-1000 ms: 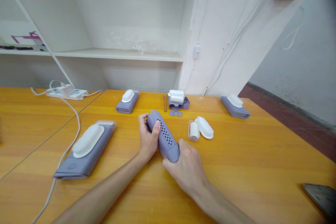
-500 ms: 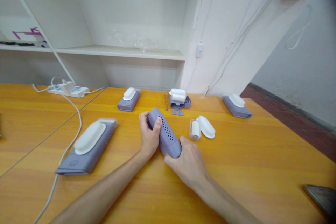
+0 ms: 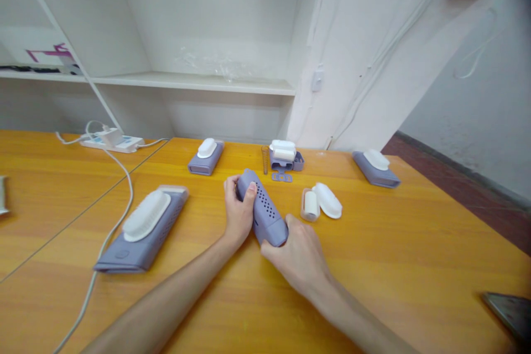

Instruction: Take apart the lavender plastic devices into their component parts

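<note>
Change: almost none. Our left hand (image 3: 237, 213) still clamped round far end of purple casing (image 3: 263, 210), right hand (image 3: 296, 257) still closed on near end. Casing sits mid-table (image 3: 394, 243), barely shifted, so we judge handling still midway.

Count, left to right:
- assembled units (image 3: 143, 224): three
- spring (image 3: 265, 160): one
- part-built unit (image 3: 285, 157): one
- roller (image 3: 310, 206): one
- white cap (image 3: 329, 201): one

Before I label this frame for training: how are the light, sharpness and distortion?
Head view: soft, even light, only faint shadows under the left hand and right hand; the purple perforated casing they grip is sharp; the wide-angle lens slants the shelf uprights; the corners at right darken and smear.
</note>
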{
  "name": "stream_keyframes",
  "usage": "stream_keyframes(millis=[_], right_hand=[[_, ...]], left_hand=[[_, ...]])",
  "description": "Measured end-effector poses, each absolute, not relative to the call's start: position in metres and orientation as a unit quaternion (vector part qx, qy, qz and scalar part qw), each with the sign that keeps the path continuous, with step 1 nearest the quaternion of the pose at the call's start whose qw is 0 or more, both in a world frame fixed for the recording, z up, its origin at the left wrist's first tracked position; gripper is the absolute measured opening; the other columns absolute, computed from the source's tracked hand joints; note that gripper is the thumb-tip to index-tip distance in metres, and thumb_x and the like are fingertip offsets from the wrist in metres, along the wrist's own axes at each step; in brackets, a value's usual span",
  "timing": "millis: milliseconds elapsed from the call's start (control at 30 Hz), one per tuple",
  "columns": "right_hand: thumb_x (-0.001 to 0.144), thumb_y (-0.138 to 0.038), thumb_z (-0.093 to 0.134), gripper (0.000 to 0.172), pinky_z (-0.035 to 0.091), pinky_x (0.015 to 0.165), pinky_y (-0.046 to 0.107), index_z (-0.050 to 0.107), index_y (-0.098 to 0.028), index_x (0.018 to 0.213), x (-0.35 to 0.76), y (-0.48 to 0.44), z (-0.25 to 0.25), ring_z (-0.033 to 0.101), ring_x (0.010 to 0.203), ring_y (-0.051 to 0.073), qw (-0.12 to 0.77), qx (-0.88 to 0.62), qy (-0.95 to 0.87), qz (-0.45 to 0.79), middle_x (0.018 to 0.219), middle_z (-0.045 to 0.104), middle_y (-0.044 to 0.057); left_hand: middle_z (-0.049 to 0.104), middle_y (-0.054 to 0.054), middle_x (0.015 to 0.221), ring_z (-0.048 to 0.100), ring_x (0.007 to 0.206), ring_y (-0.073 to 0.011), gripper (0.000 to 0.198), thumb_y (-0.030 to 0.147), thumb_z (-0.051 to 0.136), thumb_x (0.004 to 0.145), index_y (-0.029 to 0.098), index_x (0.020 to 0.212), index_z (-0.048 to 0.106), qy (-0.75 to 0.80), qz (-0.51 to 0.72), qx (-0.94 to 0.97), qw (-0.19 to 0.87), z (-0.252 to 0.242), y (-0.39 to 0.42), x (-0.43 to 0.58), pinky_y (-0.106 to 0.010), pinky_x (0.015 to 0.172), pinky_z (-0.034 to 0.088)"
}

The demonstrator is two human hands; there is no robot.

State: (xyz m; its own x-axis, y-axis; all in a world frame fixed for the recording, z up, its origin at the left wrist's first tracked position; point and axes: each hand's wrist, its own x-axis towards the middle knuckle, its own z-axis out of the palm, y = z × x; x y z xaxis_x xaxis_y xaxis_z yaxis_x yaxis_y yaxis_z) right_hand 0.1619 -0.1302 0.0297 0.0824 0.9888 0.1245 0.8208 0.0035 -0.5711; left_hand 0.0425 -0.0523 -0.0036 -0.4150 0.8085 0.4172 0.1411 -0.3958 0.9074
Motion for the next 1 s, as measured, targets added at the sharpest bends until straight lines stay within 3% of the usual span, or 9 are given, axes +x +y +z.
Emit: stream_keyframes(millis=[433, 667, 833, 933, 1000], right_hand=[[0.062, -0.027, 0.063, 0.017, 0.027, 0.047, 0.022, 0.048, -0.019, 0.066, 0.174, -0.115, 0.028, 0.042, 0.052, 0.01, 0.29, -0.634, -0.671, 0.253, 0.06, 0.052, -0.003], [0.065, -0.022, 0.062, 0.013, 0.032, 0.051, 0.02, 0.053, -0.017, 0.073, 0.183, -0.119, 0.026, 0.044, 0.056, 0.009, 0.299, -0.556, -0.683, 0.366, 0.064, 0.054, -0.005], [0.069, -0.024, 0.061, 0.013, 0.036, 0.053, 0.021, 0.053, -0.018, 0.077, 0.18, -0.121, 0.018, 0.047, 0.059, 0.01, 0.311, -0.556, -0.682, 0.358, 0.068, 0.057, -0.004], [0.07, -0.026, 0.063, 0.017, 0.042, 0.059, 0.024, 0.054, -0.019, 0.083, 0.185, -0.12, 0.011, 0.052, 0.064, 0.012, 0.346, -0.539, -0.689, 0.34, 0.074, 0.059, -0.002], [0.07, -0.025, 0.064, 0.029, 0.046, 0.067, 0.026, 0.054, -0.019, 0.097, 0.191, -0.12, 0.007, 0.057, 0.072, 0.014, 0.399, -0.512, -0.691, 0.318, 0.084, 0.061, 0.0]], left_hand=[[0.048, 0.001, 0.087, 0.048, 0.083, -0.0155, 0.035, 0.047, 0.062, 0.076, 0.021, 0.092, 0.045, 0.522, 0.672, 0.46, 0.255, -0.005, -0.045, 0.039, -0.031, 0.08, 0.04], [0.048, 0.004, 0.079, 0.048, 0.072, -0.0116, 0.034, 0.05, 0.059, 0.077, 0.02, 0.087, 0.046, 0.503, 0.719, 0.363, 0.315, -0.013, -0.026, 0.024, -0.025, 0.07, 0.041], [0.047, 0.005, 0.076, 0.047, 0.069, -0.0104, 0.035, 0.053, 0.057, 0.078, 0.021, 0.085, 0.046, 0.499, 0.729, 0.342, 0.321, -0.018, -0.019, 0.021, -0.023, 0.066, 0.041], [0.047, 0.005, 0.076, 0.048, 0.071, -0.01, 0.037, 0.054, 0.058, 0.077, 0.02, 0.084, 0.047, 0.5, 0.737, 0.321, 0.322, -0.019, -0.018, 0.022, -0.023, 0.068, 0.041], [0.047, 0.005, 0.078, 0.049, 0.073, -0.0104, 0.038, 0.056, 0.058, 0.076, 0.02, 0.085, 0.047, 0.499, 0.744, 0.304, 0.325, -0.019, -0.017, 0.021, -0.024, 0.071, 0.042]])
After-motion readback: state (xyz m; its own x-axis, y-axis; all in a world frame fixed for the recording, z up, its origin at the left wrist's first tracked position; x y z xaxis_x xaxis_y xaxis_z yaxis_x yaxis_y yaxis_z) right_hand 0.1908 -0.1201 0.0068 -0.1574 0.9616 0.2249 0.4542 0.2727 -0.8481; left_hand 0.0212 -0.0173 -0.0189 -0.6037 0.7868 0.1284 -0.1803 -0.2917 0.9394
